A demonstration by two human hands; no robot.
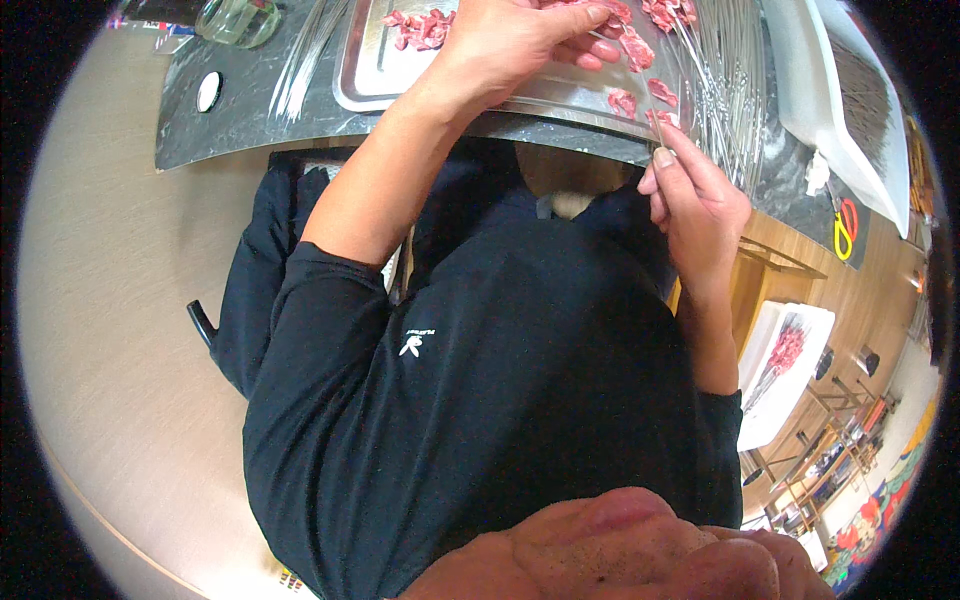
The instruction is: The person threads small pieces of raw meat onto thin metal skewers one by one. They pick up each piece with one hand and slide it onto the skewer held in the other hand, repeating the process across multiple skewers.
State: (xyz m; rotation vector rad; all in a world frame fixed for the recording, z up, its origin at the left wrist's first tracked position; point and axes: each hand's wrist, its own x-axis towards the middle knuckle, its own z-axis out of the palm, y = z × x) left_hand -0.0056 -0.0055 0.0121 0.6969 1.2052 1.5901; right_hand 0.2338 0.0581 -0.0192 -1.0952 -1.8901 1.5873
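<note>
My left hand (517,41) is over a metal tray (570,94), its thumb and fingers pinching a piece of raw red meat (613,16). A thin metal skewer (658,124) is held between the thumb and fingers of my right hand (697,191) at the tray's near right edge. The skewer points up towards a meat piece (636,51) just beside my left fingertips; whether it passes through that piece is hard to tell. Several loose meat pieces (622,102) lie close by on the tray. Farther left sits a pile of cut meat (421,30).
Right of the tray lie many metal skewers (724,97) and meat on skewers (669,13). Beyond stand a white foam box (806,82) and scissors (843,231). Leftward are more skewers (300,75), a glass jar (238,21) and a lid (210,91). A white container (757,416) holds skewered meat (787,349).
</note>
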